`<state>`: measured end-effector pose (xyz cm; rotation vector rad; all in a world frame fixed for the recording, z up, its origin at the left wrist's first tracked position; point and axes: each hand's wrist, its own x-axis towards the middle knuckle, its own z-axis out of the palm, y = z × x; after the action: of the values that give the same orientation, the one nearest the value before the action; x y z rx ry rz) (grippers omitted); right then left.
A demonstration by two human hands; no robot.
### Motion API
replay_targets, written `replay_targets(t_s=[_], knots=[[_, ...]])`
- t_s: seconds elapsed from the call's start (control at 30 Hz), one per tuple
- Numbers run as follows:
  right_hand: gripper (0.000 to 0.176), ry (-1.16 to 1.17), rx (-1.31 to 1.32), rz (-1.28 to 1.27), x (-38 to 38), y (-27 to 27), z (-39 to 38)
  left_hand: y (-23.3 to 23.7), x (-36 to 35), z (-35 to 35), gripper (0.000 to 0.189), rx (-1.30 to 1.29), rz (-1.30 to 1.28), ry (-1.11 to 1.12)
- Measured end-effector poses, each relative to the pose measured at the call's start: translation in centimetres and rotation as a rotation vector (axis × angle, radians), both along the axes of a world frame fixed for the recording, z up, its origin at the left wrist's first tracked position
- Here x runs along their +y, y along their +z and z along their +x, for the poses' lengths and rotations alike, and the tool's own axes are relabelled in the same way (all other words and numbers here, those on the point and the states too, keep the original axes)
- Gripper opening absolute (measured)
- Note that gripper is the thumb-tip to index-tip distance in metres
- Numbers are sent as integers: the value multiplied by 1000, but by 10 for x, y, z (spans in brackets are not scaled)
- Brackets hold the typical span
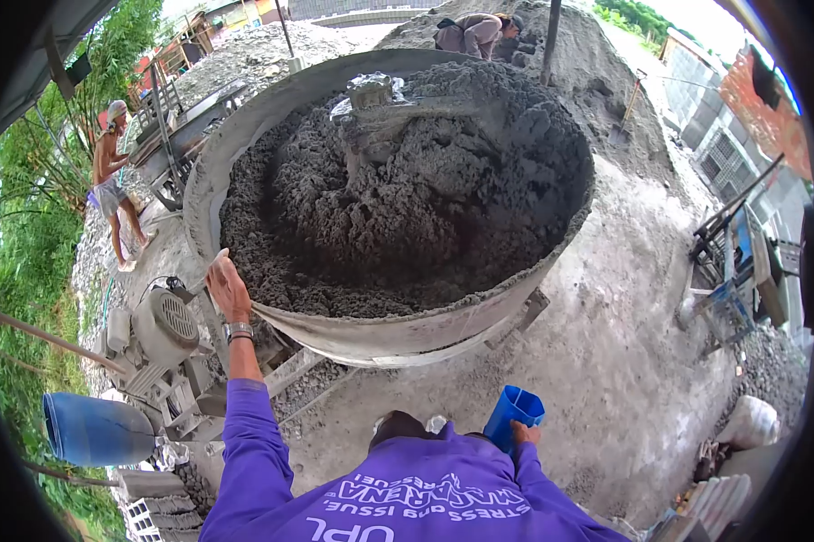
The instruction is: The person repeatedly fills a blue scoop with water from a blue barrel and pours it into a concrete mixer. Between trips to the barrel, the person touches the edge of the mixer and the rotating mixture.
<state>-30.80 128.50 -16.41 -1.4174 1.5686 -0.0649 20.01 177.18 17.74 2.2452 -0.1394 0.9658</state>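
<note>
A large round mixing pan fills the middle of the view, holding wet grey concrete mix. My left hand rests against the pan's near left rim, fingers stretched out and holding nothing; a watch and a dark band circle that wrist. Low on the right, beside my body, my right hand grips a blue plastic container by its side. Its open top faces up and away from me, and what is inside cannot be seen. A mix-caked metal hub rises from the mix toward the far side.
An electric motor sits left of the pan, near a blue drum on its side. A person stands by a cart at left; another person bends near a sand pile. A blue metal machine stands at right.
</note>
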Motion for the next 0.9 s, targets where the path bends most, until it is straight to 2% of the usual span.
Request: replay_targets(t_s=[0.1, 0.2, 0.33, 0.4, 0.47, 0.53, 0.6, 0.63, 0.7, 0.73, 0.8, 0.83, 0.87, 0.9], knots=[[70, -66, 23, -88, 7, 8, -4, 0, 1, 1, 55, 3, 10, 4], [75, -55, 70, -131, -8, -44, -26, 2, -2, -2, 54, -8, 10, 11], [76, -133, 70, -231, 0, -43, -33, 3, -3, -1, 50, 8, 46, 30], [75, -113, 183, -342, 9, -36, -37, 8, -5, -4, 43, 73, 149, 58], [73, -86, 95, -263, 14, -21, -47, 17, -13, -7, 39, 129, 166, 71], [71, -49, 9, -185, 16, -11, -41, 26, -24, -6, 45, 286, 169, -87], [67, -106, 137, -333, 24, -31, -55, 91, -77, -39, 55, -15, 192, -398], [67, -86, 163, -336, 31, -23, -66, 128, -100, -57, 63, -213, 332, -354], [51, -2, 168, -275, 37, 1, -48, 180, -125, -71, 64, -547, 243, -400], [51, 19, 166, -284, 34, -10, -47, 201, -127, -73, 64, -545, 243, -376], [46, -31, 115, -299, 28, -60, -62, 227, -126, -73, 64, -780, -84, -611], [46, -28, 116, -303, 30, -72, -59, 230, -123, -71, 59, -802, -197, -640], [45, -17, 121, -389, 34, -81, -59, 223, -114, -69, 59, -801, -202, -643], [44, -12, 127, -475, 39, -83, -61, 206, -102, -67, 54, -505, -278, -689]])
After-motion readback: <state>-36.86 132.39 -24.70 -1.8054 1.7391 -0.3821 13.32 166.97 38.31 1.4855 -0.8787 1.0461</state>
